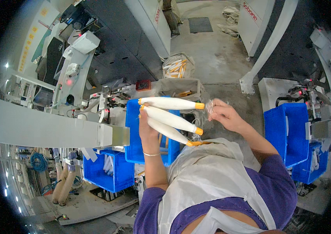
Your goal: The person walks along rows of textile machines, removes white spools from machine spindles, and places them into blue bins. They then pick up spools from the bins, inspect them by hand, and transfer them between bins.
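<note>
My left hand [146, 126] is closed around the left ends of three yarn bobbins, white yarn wound on yellow-orange tubes. They fan out to the right: the top bobbin [169, 103] lies nearly level, while the middle bobbin [173, 119] and the bottom bobbin [169, 132] slope down toward my apron [208, 163]. Just right of the top bobbin's tip, my right hand [226, 116] has its fingers closed on a wispy tangle of loose white thread [209, 105]. Behind the bobbins is a blue bin [132, 150], partly hidden, with some tubes in it.
Beyond the bobbins stand a grey bin [196, 84] and a sack [190, 70] full of white and orange bobbins. More blue bins flank me, one at the right [286, 134] and one at the lower left [122, 175]. A pale machine beam [56, 121] reaches in from the left.
</note>
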A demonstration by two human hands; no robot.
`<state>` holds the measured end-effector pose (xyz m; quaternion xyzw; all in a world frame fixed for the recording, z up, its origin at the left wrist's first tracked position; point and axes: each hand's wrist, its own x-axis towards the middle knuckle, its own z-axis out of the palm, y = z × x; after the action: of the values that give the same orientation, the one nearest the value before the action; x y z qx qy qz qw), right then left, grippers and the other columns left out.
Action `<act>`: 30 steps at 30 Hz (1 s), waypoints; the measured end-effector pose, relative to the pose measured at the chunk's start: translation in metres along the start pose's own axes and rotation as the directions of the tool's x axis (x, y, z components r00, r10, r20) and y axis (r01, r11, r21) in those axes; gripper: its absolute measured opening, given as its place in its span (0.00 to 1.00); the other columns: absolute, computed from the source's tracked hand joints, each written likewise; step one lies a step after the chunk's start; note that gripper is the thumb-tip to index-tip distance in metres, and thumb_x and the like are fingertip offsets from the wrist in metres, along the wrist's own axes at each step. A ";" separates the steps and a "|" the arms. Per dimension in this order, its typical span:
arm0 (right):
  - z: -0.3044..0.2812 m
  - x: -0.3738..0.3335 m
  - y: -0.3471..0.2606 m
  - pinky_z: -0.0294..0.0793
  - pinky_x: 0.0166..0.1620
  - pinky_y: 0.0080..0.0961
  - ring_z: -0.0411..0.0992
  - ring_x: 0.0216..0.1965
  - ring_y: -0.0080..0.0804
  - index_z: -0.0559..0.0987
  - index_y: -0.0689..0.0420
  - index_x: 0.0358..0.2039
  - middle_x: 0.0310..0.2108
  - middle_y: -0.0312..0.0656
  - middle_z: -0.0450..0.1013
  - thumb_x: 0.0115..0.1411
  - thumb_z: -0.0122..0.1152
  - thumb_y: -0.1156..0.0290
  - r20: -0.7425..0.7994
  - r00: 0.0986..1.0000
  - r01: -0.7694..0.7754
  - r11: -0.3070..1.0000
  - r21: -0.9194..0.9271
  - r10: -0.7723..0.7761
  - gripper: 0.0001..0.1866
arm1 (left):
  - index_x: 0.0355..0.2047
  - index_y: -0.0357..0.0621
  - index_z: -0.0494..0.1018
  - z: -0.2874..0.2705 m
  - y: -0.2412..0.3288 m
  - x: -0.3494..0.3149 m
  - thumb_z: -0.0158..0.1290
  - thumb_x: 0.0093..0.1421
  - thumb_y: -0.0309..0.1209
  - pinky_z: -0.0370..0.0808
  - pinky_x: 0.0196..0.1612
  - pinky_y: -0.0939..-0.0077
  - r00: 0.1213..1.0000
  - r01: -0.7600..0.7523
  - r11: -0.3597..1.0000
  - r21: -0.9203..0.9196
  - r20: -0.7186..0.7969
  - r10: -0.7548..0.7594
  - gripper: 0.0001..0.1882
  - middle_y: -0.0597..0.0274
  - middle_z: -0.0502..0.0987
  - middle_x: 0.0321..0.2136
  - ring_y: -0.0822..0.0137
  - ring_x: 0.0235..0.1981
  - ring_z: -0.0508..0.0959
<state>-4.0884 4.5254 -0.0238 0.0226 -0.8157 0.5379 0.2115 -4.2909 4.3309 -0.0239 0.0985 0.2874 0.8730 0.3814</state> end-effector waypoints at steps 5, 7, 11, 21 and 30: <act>-0.002 -0.001 0.014 0.64 0.41 0.21 0.65 0.34 0.24 0.71 0.62 0.25 0.34 0.40 0.68 0.60 0.45 0.68 -0.326 0.868 -0.150 0.823 0.548 0.375 0.12 | 0.43 0.44 0.66 0.004 -0.010 -0.001 0.57 0.51 0.39 0.68 0.51 0.58 0.996 0.023 0.996 -0.083 -0.079 -0.030 0.22 0.53 0.66 0.48 0.57 0.49 0.68; -0.004 -0.003 0.017 0.65 0.42 0.21 0.65 0.35 0.23 0.72 0.62 0.26 0.35 0.40 0.69 0.61 0.44 0.66 -0.355 0.748 -0.266 0.743 0.614 0.561 0.14 | 0.41 0.45 0.67 0.004 -0.012 -0.002 0.57 0.51 0.39 0.66 0.53 0.57 0.995 0.025 0.993 -0.112 -0.097 -0.036 0.20 0.53 0.66 0.48 0.57 0.49 0.68; 0.012 0.002 0.022 0.65 0.48 0.25 0.66 0.45 0.27 0.69 0.60 0.46 0.44 0.42 0.68 0.60 0.47 0.59 0.042 0.922 -0.347 0.773 0.532 0.385 0.19 | 0.39 0.46 0.69 0.001 -0.018 0.000 0.57 0.50 0.40 0.67 0.50 0.51 0.993 -0.008 0.995 -0.096 -0.119 -0.003 0.18 0.55 0.69 0.44 0.55 0.45 0.70; 0.076 0.043 0.013 0.64 0.34 0.16 0.64 0.27 0.18 0.76 0.59 0.26 0.24 0.31 0.69 0.59 0.51 0.59 0.051 0.822 -0.401 0.511 0.760 0.568 0.16 | 0.44 0.38 0.65 0.007 -0.007 -0.023 0.55 0.53 0.39 0.70 0.48 0.64 0.988 -0.152 0.963 0.223 0.011 0.153 0.23 0.53 0.67 0.45 0.59 0.45 0.70; 0.059 0.034 -0.008 0.64 0.34 0.19 0.64 0.30 0.23 0.75 0.62 0.26 0.30 0.37 0.65 0.59 0.50 0.68 -0.422 0.894 -0.141 0.989 0.047 0.147 0.12 | 0.47 0.38 0.64 0.010 -0.004 -0.031 0.58 0.50 0.42 0.70 0.46 0.70 0.965 -0.207 0.891 0.404 -0.064 0.254 0.29 0.58 0.68 0.44 0.63 0.44 0.70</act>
<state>-4.1364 4.4762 -0.0241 -0.1538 -0.7456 0.5502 0.3432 -4.2635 4.3145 -0.0167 0.1562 0.4650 0.8405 0.2302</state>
